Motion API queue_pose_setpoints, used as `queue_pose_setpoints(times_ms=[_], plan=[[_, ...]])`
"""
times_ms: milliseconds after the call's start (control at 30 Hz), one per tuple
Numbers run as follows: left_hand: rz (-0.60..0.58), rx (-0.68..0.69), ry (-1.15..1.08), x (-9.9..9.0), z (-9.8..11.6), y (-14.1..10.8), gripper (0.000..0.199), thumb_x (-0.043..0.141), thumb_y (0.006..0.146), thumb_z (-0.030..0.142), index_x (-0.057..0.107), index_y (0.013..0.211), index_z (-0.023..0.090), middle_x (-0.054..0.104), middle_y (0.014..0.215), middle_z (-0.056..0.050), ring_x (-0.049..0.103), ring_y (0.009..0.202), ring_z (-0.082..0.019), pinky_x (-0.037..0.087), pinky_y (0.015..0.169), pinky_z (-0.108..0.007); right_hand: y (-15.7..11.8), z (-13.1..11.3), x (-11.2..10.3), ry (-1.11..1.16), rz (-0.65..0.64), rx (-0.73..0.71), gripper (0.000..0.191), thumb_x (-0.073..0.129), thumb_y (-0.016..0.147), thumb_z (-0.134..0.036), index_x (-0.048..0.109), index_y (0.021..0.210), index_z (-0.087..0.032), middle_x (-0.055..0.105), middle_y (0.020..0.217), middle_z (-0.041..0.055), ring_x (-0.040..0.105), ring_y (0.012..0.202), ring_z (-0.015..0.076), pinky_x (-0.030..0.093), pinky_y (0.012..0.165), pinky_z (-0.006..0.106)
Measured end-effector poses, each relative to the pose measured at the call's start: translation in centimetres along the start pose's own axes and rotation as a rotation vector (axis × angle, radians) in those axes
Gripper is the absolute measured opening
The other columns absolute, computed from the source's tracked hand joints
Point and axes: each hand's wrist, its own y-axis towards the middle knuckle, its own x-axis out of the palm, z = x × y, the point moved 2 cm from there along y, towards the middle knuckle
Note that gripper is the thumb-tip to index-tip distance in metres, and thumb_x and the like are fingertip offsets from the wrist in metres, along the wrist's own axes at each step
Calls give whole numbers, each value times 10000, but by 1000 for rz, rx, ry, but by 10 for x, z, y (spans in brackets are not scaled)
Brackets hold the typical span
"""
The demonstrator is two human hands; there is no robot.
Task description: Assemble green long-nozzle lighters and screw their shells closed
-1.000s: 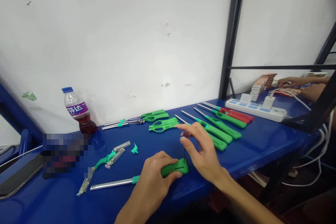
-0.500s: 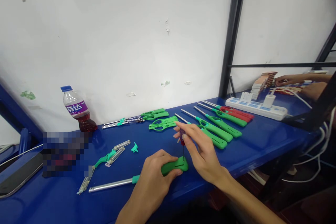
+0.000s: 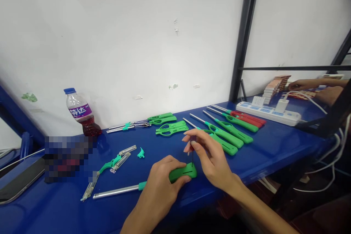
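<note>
My left hand (image 3: 164, 181) is closed around the green handle of a long-nosed lighter (image 3: 183, 172), which lies on the blue table with its metal tube pointing left. In my right hand (image 3: 212, 157) is a small screwdriver (image 3: 193, 146) with a dark red handle, held upright between the fingertips. Its thin shaft meets the handle's end; the tip itself is too small to make out. Beyond my right hand lie several assembled green lighters (image 3: 229, 131) and red ones (image 3: 248, 117). Empty green handle shells (image 3: 171, 128) lie behind my hands.
Left of my hands are clear fuel tanks (image 3: 121, 161) and a teal trigger piece (image 3: 140, 153). Metal tubes (image 3: 127, 127) lie near the wall. A drink bottle (image 3: 82, 113) stands at the back left, a phone (image 3: 22, 179) at the left edge. A power strip (image 3: 268, 112) is at right.
The fingers of my right hand have shifted and curled around the screwdriver's handle. My left hand and the lighter under it have stayed in place.
</note>
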Motion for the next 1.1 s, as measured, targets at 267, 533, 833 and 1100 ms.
queue_pose_setpoints(times_ms=[267,533,833,1100], plan=[[-2,-7,5,1,-1,0,191,838,876,146,843,1039,246,793,1019,-18,746,953,-231,536,877,-326,0,1,-4,-18,61,11,261,684,1027,-255,693,1273,-342,649,1036,21,626,849,176,563,791,345],[-6,-15,10,0,0,0,195,840,873,148,840,1048,234,792,1030,-25,741,963,-237,533,889,-337,3,3,-2,56,55,53,243,610,1071,-247,663,1292,-333,672,1021,9,680,796,149,592,721,302],[-10,-10,3,0,-1,0,187,832,882,167,834,1050,249,789,1034,-15,738,973,-235,532,888,-333,1,0,-2,5,-22,26,367,524,1099,-228,636,1423,-361,736,1153,25,713,992,186,582,866,345],[-9,-13,1,2,-3,1,185,831,877,158,833,1040,244,793,1053,-30,740,992,-250,533,910,-351,0,1,0,-53,81,-11,382,755,979,-214,691,1328,-355,684,919,-22,666,802,167,558,786,331]])
